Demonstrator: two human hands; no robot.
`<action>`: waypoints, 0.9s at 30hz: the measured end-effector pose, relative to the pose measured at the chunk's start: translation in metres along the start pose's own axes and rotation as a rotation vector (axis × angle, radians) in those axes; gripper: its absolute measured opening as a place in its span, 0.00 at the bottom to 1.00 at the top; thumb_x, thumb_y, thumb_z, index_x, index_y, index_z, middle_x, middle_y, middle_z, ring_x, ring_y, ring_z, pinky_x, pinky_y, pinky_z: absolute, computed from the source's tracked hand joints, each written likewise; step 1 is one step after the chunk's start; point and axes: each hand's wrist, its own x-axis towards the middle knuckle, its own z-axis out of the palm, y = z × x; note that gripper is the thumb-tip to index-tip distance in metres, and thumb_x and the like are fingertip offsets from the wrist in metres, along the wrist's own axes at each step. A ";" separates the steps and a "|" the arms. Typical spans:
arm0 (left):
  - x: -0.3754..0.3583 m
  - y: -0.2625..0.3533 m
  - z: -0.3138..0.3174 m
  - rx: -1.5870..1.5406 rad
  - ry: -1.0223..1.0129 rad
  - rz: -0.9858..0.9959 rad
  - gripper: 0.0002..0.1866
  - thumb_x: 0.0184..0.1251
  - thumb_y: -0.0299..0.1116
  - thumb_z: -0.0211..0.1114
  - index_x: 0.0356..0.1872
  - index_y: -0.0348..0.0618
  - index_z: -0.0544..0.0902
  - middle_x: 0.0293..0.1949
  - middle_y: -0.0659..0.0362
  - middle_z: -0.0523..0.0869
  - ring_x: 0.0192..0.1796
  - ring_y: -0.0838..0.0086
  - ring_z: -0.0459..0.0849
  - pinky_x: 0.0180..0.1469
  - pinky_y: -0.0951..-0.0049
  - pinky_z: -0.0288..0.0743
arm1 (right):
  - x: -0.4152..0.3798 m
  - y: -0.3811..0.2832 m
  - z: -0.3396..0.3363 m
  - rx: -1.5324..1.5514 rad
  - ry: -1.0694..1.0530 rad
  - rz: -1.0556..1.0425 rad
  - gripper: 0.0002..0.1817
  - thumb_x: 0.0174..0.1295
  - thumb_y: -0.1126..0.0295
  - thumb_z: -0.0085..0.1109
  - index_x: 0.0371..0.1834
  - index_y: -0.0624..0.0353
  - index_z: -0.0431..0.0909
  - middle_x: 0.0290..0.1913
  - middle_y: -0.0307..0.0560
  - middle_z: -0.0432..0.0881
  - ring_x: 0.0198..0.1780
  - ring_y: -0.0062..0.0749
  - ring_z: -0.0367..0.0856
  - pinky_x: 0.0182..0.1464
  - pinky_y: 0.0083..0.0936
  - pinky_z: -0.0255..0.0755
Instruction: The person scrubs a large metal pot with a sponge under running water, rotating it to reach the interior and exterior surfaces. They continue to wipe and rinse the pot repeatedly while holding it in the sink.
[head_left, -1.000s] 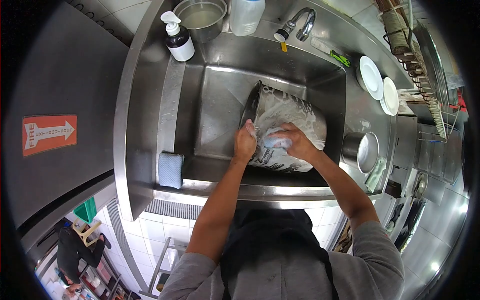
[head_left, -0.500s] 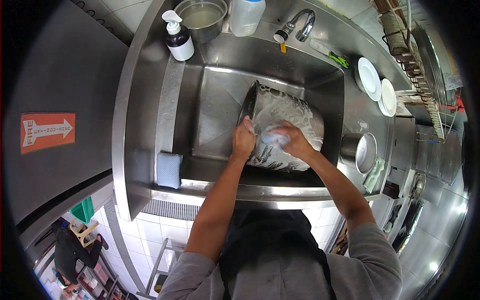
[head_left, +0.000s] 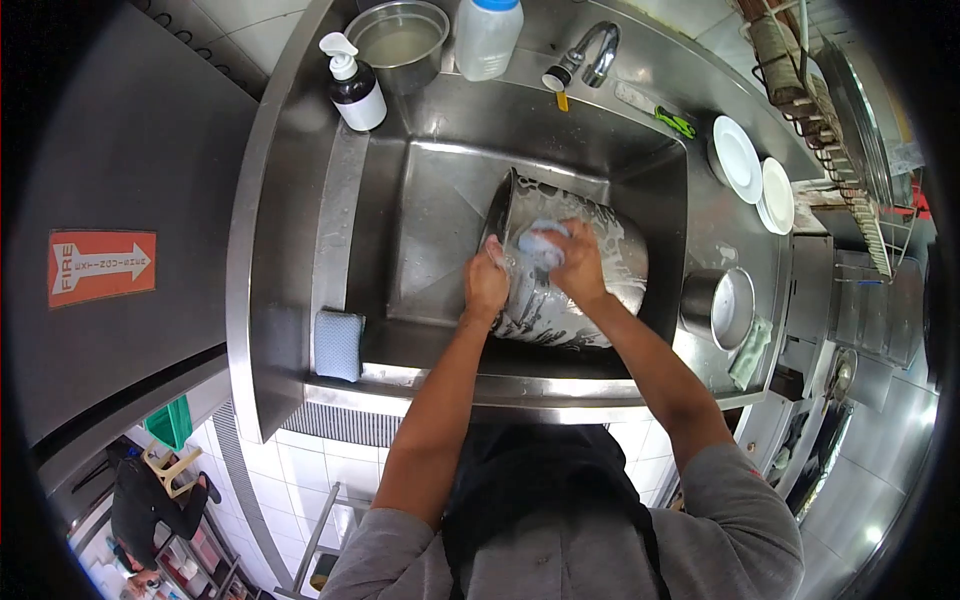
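A large metal stockpot (head_left: 610, 275) lies on its side in the stainless steel sink (head_left: 425, 270), its outer wall streaked with white suds. Its rim faces left. My left hand (head_left: 487, 278) is closed on that rim, the thumb showing on the near side. In my right hand (head_left: 580, 262) is a light blue-white sponge (head_left: 541, 243), pressed against the soapy side of the stockpot, a little right of my left hand. The inside of the stockpot is turned away from view.
Along the sink's edge stand a pump bottle (head_left: 354, 85), a pot of liquid (head_left: 400, 45), a plastic container (head_left: 489, 40) and a faucet (head_left: 590, 60). A blue sponge (head_left: 339, 345) lies at left. Plates (head_left: 737, 160) and a small pot (head_left: 718, 308) sit right. Another person (head_left: 145, 505) is lower left.
My right hand has moved the sponge up along the stockpot's side, away from me. My left hand stays on the rim, and the stockpot lies nearly as before.
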 end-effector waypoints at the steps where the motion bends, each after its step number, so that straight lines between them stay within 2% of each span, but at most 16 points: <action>1: -0.002 -0.005 0.003 -0.026 0.095 0.084 0.28 0.77 0.44 0.38 0.30 0.30 0.79 0.31 0.34 0.79 0.37 0.36 0.77 0.39 0.47 0.69 | -0.007 -0.004 0.007 0.092 -0.017 -0.022 0.30 0.33 0.84 0.63 0.45 0.45 0.85 0.44 0.53 0.76 0.48 0.49 0.73 0.52 0.36 0.68; 2: -0.002 -0.011 0.004 -0.025 0.097 0.087 0.28 0.77 0.44 0.38 0.30 0.30 0.79 0.31 0.34 0.79 0.37 0.36 0.77 0.39 0.47 0.69 | -0.006 0.000 0.008 0.093 -0.013 -0.024 0.30 0.33 0.84 0.63 0.45 0.45 0.85 0.44 0.53 0.76 0.48 0.49 0.73 0.52 0.36 0.68; 5: -0.004 -0.010 -0.002 -0.050 -0.041 -0.013 0.28 0.77 0.44 0.38 0.30 0.30 0.78 0.30 0.33 0.79 0.37 0.36 0.77 0.39 0.47 0.69 | 0.014 0.013 0.001 0.261 -0.288 -0.332 0.26 0.31 0.84 0.63 0.38 0.46 0.86 0.45 0.47 0.79 0.48 0.47 0.73 0.52 0.37 0.68; 8: -0.001 -0.008 -0.005 -0.076 -0.115 -0.021 0.28 0.77 0.45 0.39 0.31 0.30 0.78 0.30 0.34 0.79 0.37 0.36 0.77 0.37 0.47 0.69 | 0.064 0.021 -0.003 0.077 -0.125 -0.314 0.25 0.31 0.83 0.64 0.36 0.46 0.86 0.45 0.43 0.81 0.49 0.46 0.74 0.52 0.37 0.68; 9: -0.002 -0.010 -0.004 -0.037 -0.110 -0.018 0.27 0.78 0.44 0.38 0.31 0.30 0.77 0.27 0.36 0.78 0.31 0.42 0.75 0.36 0.53 0.69 | 0.075 0.036 0.004 0.093 -0.060 -0.194 0.24 0.29 0.83 0.63 0.34 0.45 0.86 0.44 0.42 0.81 0.49 0.46 0.74 0.54 0.37 0.67; 10: 0.000 -0.012 -0.003 0.005 -0.102 -0.010 0.27 0.79 0.43 0.38 0.31 0.29 0.76 0.24 0.39 0.76 0.26 0.49 0.73 0.34 0.59 0.70 | 0.070 0.036 0.013 0.097 -0.050 -0.200 0.24 0.29 0.83 0.63 0.34 0.45 0.86 0.44 0.42 0.81 0.49 0.46 0.74 0.54 0.37 0.67; 12: 0.003 -0.021 -0.001 -0.048 -0.079 0.028 0.27 0.79 0.43 0.38 0.31 0.29 0.76 0.24 0.40 0.77 0.26 0.49 0.73 0.34 0.59 0.70 | 0.043 0.030 0.025 0.350 -0.284 -0.402 0.23 0.27 0.83 0.63 0.30 0.45 0.85 0.44 0.39 0.81 0.52 0.44 0.73 0.58 0.36 0.65; 13: 0.000 -0.024 0.003 -0.113 -0.058 0.042 0.27 0.79 0.43 0.38 0.31 0.29 0.76 0.24 0.40 0.77 0.26 0.49 0.73 0.34 0.60 0.70 | 0.031 0.015 0.015 0.368 -0.509 -0.497 0.22 0.24 0.82 0.64 0.28 0.45 0.84 0.45 0.36 0.80 0.54 0.41 0.72 0.61 0.36 0.63; 16: -0.005 -0.013 -0.003 -0.194 -0.039 0.025 0.27 0.79 0.43 0.38 0.31 0.29 0.76 0.25 0.39 0.79 0.29 0.45 0.75 0.34 0.60 0.70 | 0.051 0.000 -0.010 0.174 -0.609 -0.594 0.25 0.23 0.80 0.66 0.31 0.41 0.87 0.47 0.36 0.79 0.56 0.39 0.71 0.61 0.34 0.63; 17: 0.000 -0.010 -0.006 -0.187 -0.037 0.033 0.27 0.79 0.43 0.38 0.31 0.29 0.76 0.25 0.39 0.79 0.29 0.45 0.75 0.34 0.60 0.70 | 0.069 0.015 -0.007 0.177 -0.599 -0.597 0.25 0.23 0.80 0.66 0.31 0.41 0.87 0.47 0.36 0.79 0.56 0.39 0.71 0.61 0.34 0.63; 19: -0.001 -0.009 -0.006 -0.106 -0.022 0.067 0.25 0.78 0.42 0.40 0.33 0.28 0.77 0.27 0.38 0.80 0.32 0.41 0.77 0.35 0.59 0.71 | 0.088 0.052 0.000 0.235 -0.251 -0.454 0.25 0.24 0.80 0.66 0.32 0.42 0.88 0.47 0.38 0.79 0.56 0.39 0.71 0.60 0.34 0.65; 20: -0.005 -0.009 -0.004 -0.105 -0.021 0.059 0.25 0.78 0.42 0.40 0.33 0.28 0.77 0.27 0.38 0.80 0.32 0.41 0.77 0.35 0.59 0.71 | 0.081 0.062 0.003 0.239 -0.258 -0.453 0.25 0.24 0.80 0.66 0.32 0.42 0.88 0.47 0.38 0.79 0.56 0.39 0.71 0.60 0.34 0.65; 22: 0.000 -0.010 -0.004 0.008 0.045 0.076 0.24 0.77 0.40 0.42 0.31 0.31 0.81 0.28 0.38 0.82 0.35 0.41 0.81 0.36 0.52 0.73 | 0.077 0.054 0.002 0.307 -0.204 -0.223 0.22 0.30 0.81 0.68 0.31 0.41 0.88 0.44 0.36 0.78 0.56 0.39 0.70 0.59 0.33 0.65; 24: 0.002 -0.008 -0.005 0.051 0.062 0.040 0.21 0.76 0.38 0.44 0.32 0.31 0.81 0.29 0.39 0.82 0.35 0.41 0.81 0.36 0.51 0.73 | 0.054 0.031 -0.001 0.385 -0.276 -0.254 0.22 0.33 0.83 0.65 0.31 0.42 0.88 0.42 0.37 0.79 0.58 0.39 0.71 0.62 0.36 0.64; 26: -0.012 -0.011 -0.009 0.099 0.071 -0.008 0.19 0.74 0.37 0.47 0.33 0.32 0.80 0.29 0.39 0.82 0.35 0.41 0.81 0.36 0.51 0.72 | 0.037 0.016 0.002 0.432 -0.403 -0.537 0.22 0.33 0.84 0.63 0.31 0.42 0.88 0.42 0.38 0.78 0.60 0.40 0.70 0.61 0.36 0.65; 27: -0.018 -0.015 -0.014 0.073 0.081 0.082 0.16 0.72 0.35 0.49 0.34 0.33 0.80 0.29 0.39 0.82 0.35 0.41 0.80 0.36 0.50 0.72 | 0.040 0.022 0.003 0.350 -0.345 -0.522 0.22 0.33 0.84 0.62 0.31 0.42 0.88 0.42 0.38 0.80 0.62 0.39 0.69 0.61 0.35 0.64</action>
